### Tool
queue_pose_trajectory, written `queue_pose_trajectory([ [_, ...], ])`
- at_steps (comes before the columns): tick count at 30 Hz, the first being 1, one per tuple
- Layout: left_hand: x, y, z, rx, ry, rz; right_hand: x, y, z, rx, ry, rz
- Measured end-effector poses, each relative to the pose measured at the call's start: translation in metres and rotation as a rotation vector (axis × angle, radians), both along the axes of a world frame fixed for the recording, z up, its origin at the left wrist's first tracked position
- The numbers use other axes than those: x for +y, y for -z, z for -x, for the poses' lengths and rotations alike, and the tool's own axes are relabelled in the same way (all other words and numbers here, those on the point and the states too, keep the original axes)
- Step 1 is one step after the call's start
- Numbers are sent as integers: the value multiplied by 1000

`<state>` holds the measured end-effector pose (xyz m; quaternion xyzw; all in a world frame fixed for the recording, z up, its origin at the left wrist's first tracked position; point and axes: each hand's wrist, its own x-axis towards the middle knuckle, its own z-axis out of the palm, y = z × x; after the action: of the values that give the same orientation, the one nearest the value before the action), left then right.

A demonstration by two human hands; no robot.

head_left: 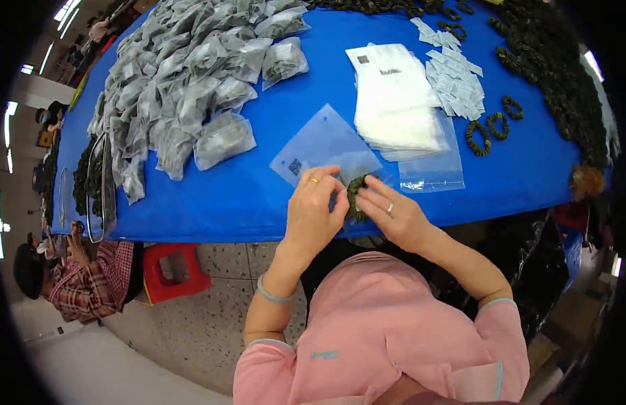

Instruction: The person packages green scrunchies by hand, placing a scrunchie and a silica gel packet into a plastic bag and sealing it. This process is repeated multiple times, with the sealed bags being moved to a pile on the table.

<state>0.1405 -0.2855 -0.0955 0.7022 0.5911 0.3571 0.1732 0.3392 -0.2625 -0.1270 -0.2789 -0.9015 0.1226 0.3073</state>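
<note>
A clear plastic bag [324, 140] with a small printed code lies on the blue table in front of me. My left hand [314, 202], with a ring and a bracelet, is closed at the bag's near edge, thumb and index finger curled together. My right hand [392, 212] has its fingers pressed against a dark green scrunchie [355, 194], which stands on edge at the bag's opening between the two hands. How much of the scrunchie is inside the bag is hard to see.
Filled bags [191, 81] are heaped at the left. Flat bags [394, 94], paper labels [456, 81] and loose scrunchies [496, 125] lie to the right, beside a long pile of scrunchies [556, 81]. A wire basket [102, 189], a red stool [174, 272] and a seated person [83, 277] are at left.
</note>
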Motion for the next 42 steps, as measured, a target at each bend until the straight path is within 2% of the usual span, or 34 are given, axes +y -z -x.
queue_pose_trajectory([
  [7, 0, 9, -2, -32, 64, -153, 7, 4, 21, -39, -101, -31],
  [11, -5, 6, -1, 212, -126, -309, 15, 10, 42, 25, 2, -11],
  [12, -8, 7, 0, 212, -131, -308, 15, 9, 45, 25, -3, -11],
  [16, -30, 20, 11, 283, -487, 10, 17, 5, 59, -11, -7, -11],
  [22, -36, 34, 21, 353, -395, 99, 23, 4, 95, -39, -39, -14],
  [27, -43, 33, 24, 322, -366, -2, 39, 3, 130, -43, 21, 20],
  [32, -47, 24, 37, 196, -403, 48, -2, -17, 86, -60, -82, -26],
  [34, -50, 19, 38, -20, -403, 177, -5, -14, 74, -30, -110, -33],
  [36, -54, 17, 37, -234, -405, 305, -2, -16, 73, 137, 186, -36],
  [39, -57, 27, 35, -298, -396, 287, 21, -17, 95, 163, 304, -88],
  [41, -60, 32, 34, -363, -390, 266, 30, -5, 101, -29, 397, 116],
  [42, -61, 30, 33, -360, -392, 265, 35, -4, 100, 7, 423, 161],
])
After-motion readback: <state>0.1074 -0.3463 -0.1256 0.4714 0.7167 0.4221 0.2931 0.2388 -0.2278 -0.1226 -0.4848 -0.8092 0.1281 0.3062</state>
